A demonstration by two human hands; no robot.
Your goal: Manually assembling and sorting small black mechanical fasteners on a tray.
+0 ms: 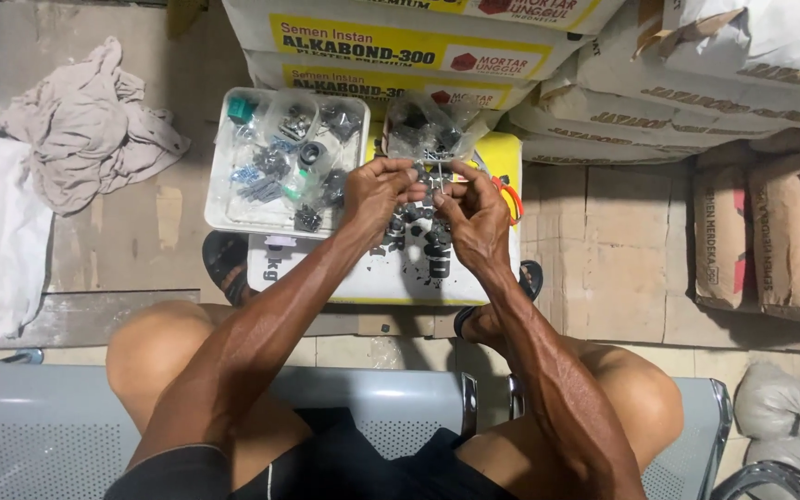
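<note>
Sitting on a perforated grey metal bench (39, 435), I hold both hands over a white sack lying flat as a worktop (344, 282). My left hand (377, 190) and right hand (474, 215) meet, fingers pinched narrow on a small dark metal part (438, 178); what kind I cannot tell. Small black cylindrical pieces (423, 243) lie scattered just beneath. Beside the left hand sits a white plastic tray of bagged hardware (284, 157). Beyond, stacked cement sacks (400, 42).
</note>
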